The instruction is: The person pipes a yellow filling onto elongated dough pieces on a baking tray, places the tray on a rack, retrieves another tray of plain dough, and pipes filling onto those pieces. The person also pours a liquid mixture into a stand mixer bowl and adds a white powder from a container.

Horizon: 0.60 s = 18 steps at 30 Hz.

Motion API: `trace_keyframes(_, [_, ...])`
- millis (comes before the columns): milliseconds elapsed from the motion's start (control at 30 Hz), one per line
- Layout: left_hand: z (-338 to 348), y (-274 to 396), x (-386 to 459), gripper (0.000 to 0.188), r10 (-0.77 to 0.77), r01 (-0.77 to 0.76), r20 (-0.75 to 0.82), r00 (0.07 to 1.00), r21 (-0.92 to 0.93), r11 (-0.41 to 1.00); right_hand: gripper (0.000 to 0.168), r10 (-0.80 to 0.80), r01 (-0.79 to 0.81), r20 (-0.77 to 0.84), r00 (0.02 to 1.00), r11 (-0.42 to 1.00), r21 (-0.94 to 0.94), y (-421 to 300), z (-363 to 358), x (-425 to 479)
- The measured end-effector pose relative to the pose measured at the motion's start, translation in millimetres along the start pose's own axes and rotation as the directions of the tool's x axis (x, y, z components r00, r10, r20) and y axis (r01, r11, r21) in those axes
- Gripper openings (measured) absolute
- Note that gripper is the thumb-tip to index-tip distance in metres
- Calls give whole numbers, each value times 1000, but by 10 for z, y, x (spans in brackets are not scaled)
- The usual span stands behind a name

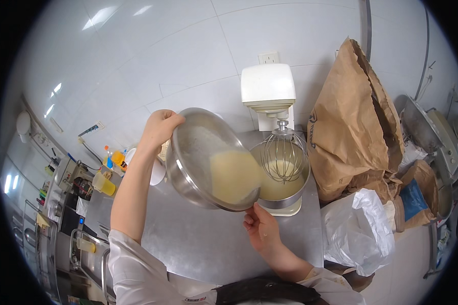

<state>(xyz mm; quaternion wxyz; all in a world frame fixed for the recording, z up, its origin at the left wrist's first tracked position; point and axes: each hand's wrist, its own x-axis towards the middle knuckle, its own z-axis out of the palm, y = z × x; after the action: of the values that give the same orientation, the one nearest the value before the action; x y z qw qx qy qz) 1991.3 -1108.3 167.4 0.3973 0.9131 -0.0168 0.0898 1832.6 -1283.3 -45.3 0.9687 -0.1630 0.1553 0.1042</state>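
A wide stainless-steel bowl (192, 175) hangs tilted to the right above the table. Pale yellow liquid batter (234, 177) pools toward its lowered rim. My left hand (162, 127) grips the raised far-left rim, thumb over the edge. The fingers of my right hand (263, 227) hold the lower right rim. That rim overlaps the left side of a metal mixer bowl (308, 179), which also contains pale yellow liquid (276, 190). Above and partly inside the mixer bowl is a wire whisk attachment (284, 156), fixed to a white stand mixer (269, 84). Whether liquid is flowing between the bowls is hard to see.
A large open brown paper sack (355, 126) stands right of the mixer, with a white plastic bag (357, 228) before it. Leftward on the steel table (213, 244) are a jug of yellow liquid (104, 185) and an orange-labelled bottle (119, 158). A wall socket (268, 58) sits behind the mixer.
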Motion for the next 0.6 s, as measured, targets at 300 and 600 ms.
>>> trace_keyframes(300, [73,94,75,20,58,-59,15,998,84,995,13,119,-128,83,989,985,113,6,-191,37])
trace_keyframes(600, [199,355,79,19,62,-69,82,995,79,994,19,236,-246,89,968,960,136,-48,-178,-72])
